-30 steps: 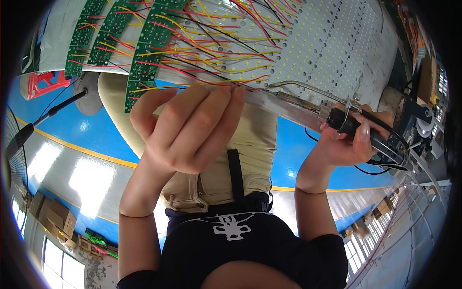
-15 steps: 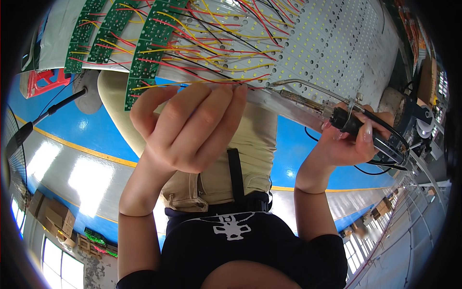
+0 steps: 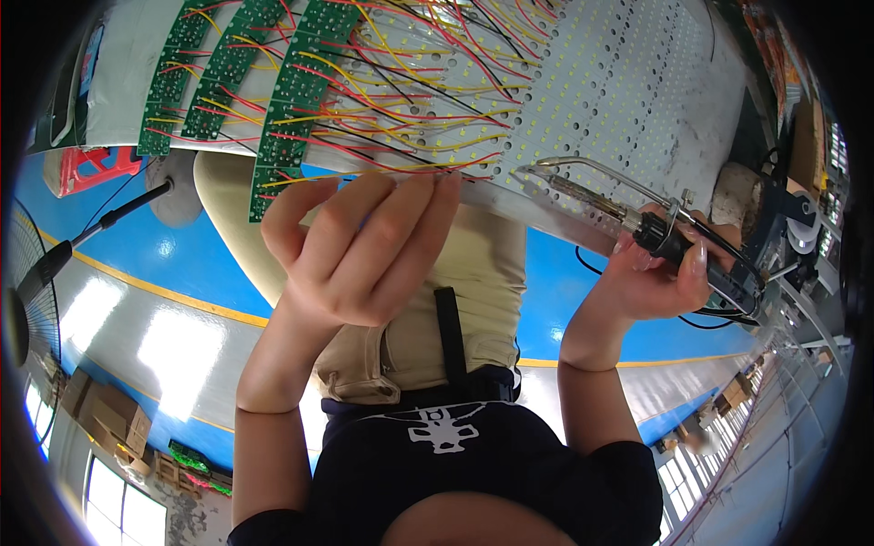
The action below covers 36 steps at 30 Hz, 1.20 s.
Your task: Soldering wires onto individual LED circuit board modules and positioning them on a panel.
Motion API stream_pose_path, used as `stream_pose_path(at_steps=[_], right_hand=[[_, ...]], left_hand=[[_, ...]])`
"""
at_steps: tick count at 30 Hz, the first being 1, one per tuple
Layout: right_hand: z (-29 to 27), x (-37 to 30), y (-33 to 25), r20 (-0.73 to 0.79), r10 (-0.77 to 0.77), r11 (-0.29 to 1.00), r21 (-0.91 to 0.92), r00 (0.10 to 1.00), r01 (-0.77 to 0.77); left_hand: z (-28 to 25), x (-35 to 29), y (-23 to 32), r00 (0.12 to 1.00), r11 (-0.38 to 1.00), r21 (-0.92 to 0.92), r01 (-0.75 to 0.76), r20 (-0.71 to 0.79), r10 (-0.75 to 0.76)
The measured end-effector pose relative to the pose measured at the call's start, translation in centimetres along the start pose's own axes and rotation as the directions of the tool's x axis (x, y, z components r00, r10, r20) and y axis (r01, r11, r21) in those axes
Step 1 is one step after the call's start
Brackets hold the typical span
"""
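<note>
My left hand [image 3: 360, 246] is closed at the near edge of the LED panel [image 3: 619, 118], with thumb and fingertips pinched on a thin wire [image 3: 473, 176]. Part of the wire is hidden by the fingers. My right hand [image 3: 660, 278] grips a soldering iron [image 3: 660, 238] by its black handle. A curved metal feed tube [image 3: 592, 168] runs along the iron toward its tip. That tip is a little to the right of the wire's end, apart from it. Red, yellow and black wires [image 3: 410, 109] join the panel to a green circuit board [image 3: 300, 100] on the left.
Two more green circuit boards [image 3: 173, 86] [image 3: 232, 68] lie farther left on the white work surface [image 3: 114, 105]. A black fan [image 3: 41, 282] stands at the left, near a red plastic stool [image 3: 100, 168]. A dark cable [image 3: 587, 259] hangs beneath the iron.
The iron's tip has drawn back to the right, away from the wire's end. My left hand keeps its pinch. The whole view has shifted slightly.
</note>
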State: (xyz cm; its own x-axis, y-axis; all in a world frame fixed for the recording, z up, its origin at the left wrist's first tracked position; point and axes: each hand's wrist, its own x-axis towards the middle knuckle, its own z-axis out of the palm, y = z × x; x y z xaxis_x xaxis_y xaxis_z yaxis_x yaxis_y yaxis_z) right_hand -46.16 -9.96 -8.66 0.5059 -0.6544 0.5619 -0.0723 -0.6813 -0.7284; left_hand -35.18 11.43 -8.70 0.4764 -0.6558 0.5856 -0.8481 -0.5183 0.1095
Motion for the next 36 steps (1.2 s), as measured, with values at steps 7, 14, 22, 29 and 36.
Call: stream_pose_path(at_steps=[7,14,22,29,36], right_hand=[[-1.6,1.0,-0.8,0.113,0.426,0.686,0.607,0.898,-0.401],[-4.4,2.6,1.6,0.088,0.397,0.731,0.571,0.914,-0.373],[-3.3,2.7,2.6,0.122,0.396,0.644,0.669,0.91,-0.37],[-3.1,2.5,2.4,0.078,0.457,0.648,0.653,0.886,-0.392],[-3.1,2.5,1.9,0.073,0.487,0.641,0.648,0.871,-0.412]], left_hand=[[0.8,-0.3,-0.2,0.997,1.0,0.014,-0.026,-0.078,0.027],[-0.8,0.5,-0.3,0.998,0.999,-0.041,-0.009,-0.054,0.007],[-2.1,4.1,0.5,0.988,0.993,-0.017,0.117,0.105,-0.114],[-1.0,4.5,1.1,0.987,0.996,-0.07,0.063,0.152,-0.051],[-0.6,3.8,1.9,0.987,0.998,0.066,0.001,0.159,-0.012]])
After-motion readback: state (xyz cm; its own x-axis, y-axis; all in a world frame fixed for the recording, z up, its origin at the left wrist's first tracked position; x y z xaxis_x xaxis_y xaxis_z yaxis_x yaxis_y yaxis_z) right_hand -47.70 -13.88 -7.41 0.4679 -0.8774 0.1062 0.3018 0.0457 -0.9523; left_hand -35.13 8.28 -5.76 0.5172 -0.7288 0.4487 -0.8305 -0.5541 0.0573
